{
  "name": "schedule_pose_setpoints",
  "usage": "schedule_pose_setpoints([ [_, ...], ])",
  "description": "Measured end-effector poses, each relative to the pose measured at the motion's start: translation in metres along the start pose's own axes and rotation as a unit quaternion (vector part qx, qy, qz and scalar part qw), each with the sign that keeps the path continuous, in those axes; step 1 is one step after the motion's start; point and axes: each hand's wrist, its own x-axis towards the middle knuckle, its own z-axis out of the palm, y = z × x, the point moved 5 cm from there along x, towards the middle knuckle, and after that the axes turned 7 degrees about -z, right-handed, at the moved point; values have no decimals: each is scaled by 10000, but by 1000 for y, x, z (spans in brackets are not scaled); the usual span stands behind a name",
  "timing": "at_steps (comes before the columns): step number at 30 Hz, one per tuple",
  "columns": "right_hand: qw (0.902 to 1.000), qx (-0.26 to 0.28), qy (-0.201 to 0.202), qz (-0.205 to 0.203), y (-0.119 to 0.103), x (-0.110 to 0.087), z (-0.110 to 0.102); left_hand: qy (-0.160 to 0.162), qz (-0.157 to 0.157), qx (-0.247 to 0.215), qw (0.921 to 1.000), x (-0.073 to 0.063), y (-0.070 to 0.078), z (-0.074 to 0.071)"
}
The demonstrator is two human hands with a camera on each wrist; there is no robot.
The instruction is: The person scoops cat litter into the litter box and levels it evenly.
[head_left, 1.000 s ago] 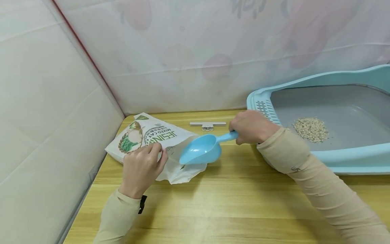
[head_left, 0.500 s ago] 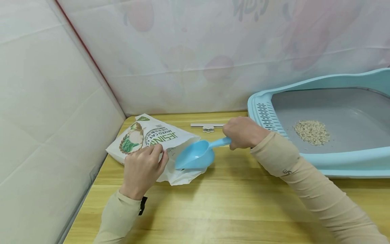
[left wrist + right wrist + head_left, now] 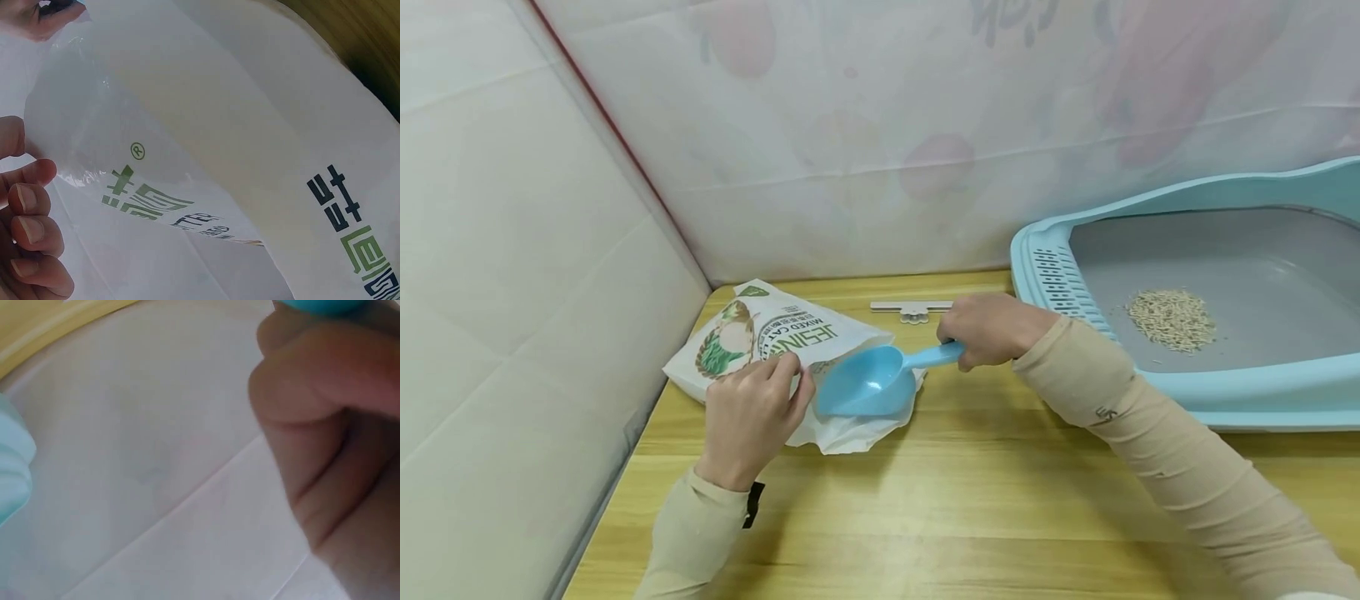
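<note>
A white bag of cat litter lies on the table with its mouth toward the right. My left hand pinches the upper edge of that mouth between thumb and fingers; the left wrist view shows the same hand at the bag's edge. A light blue scoop is at the bag's mouth, its tip over the lower flap and partly inside. Curled round the scoop's handle is my right hand. Close up in the right wrist view, the right hand grips the blue handle.
A light blue litter box stands at the right, with a small heap of pellets on its grey floor. A flat white sealing clip lies near the back edge of the wooden table. Fabric walls rise behind and left.
My right hand has moved left and slightly down, bringing the scoop further into the bag's mouth. The left hand keeps its pinch on the bag's edge almost unmoved.
</note>
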Motion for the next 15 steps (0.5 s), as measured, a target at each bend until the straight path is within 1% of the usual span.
schedule_pose_setpoints([
  [5,9991,-403,-60,150,-3,1,-1,-25,11,36,10000,-2,-1,-1],
  [7,9989,-437,-73,156,-5,2,-3,-29,18,26,10000,-3,-1,-1],
  [12,9997,-18,-83,244,-6,2,-10,-63,29,14,10000,-1,-1,0],
  [15,9997,126,-11,188,-7,5,-15,-86,8,62,9999,0,-2,1],
])
